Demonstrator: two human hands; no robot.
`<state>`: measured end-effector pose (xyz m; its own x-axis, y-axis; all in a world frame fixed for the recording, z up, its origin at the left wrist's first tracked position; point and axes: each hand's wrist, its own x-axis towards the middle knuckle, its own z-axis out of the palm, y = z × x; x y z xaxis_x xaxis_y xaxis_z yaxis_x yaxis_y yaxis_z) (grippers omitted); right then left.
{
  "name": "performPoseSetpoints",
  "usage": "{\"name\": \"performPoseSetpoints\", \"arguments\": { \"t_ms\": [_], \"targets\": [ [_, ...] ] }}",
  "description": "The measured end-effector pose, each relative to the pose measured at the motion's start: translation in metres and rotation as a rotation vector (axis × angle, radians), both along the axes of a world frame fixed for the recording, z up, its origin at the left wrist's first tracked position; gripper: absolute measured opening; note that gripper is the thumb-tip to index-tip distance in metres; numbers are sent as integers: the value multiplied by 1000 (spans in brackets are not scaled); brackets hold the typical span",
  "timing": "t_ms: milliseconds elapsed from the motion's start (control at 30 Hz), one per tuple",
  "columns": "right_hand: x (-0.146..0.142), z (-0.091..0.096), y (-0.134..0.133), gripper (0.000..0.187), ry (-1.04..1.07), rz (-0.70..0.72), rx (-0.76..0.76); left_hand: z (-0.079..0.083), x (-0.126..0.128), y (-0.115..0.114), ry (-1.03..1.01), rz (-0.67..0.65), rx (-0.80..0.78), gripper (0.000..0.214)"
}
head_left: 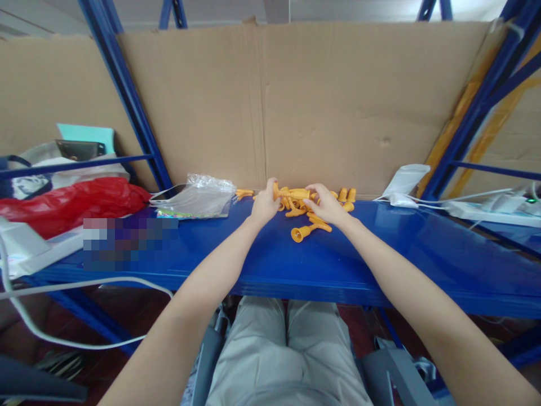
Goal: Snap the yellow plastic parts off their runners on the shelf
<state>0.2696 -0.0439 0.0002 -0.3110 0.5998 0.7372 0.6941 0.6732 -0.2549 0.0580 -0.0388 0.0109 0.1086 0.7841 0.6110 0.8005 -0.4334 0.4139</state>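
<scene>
Between my two hands, just above the pile, an orange-yellow plastic piece (299, 193) lies roughly level. My left hand (266, 204) is closed on its left end. The fingers of my right hand (327, 205) pinch its right end and hide part of it. Below them is a heap of similar orange-yellow pieces (293, 213), several of them partly covered by the hands. Nearest to me lies one piece with a hollow cup end (298, 234) and a branching, finger-like end pointing right.
Small orange-yellow caps (347, 195) stand right of the heap. Clear plastic bags (200, 197) and a red bag (80, 203) lie left on the blue shelf (291, 270). A cardboard sheet (338, 107) rises behind. At right are a white packet (406, 180) and power strip (499, 211).
</scene>
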Motion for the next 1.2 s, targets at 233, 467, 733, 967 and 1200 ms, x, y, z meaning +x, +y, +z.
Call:
{"name": "performPoseSetpoints", "arguments": {
  "t_ms": [233, 467, 733, 967, 1200],
  "targets": [
    [2, 2, -5, 38, -60, -19, 74, -1, 0, 4, -37, -18, 10, 48],
    [-1, 0, -6, 39, -63, -89, 1, -3, 0, 5, -51, -35, 7, 49],
    [2, 2, -3, 37, -138, -50, 107, -2, -1, 5, -41, -20, -12, 50],
    [-1, 7, -9, 36, -225, -134, 138, -4, 0, 7, -49, -39, 9, 49],
    [-3, 15, -19, 36, -351, -183, 217, -3, 3, 8, -167, -68, -90, 46]
  ]
}}
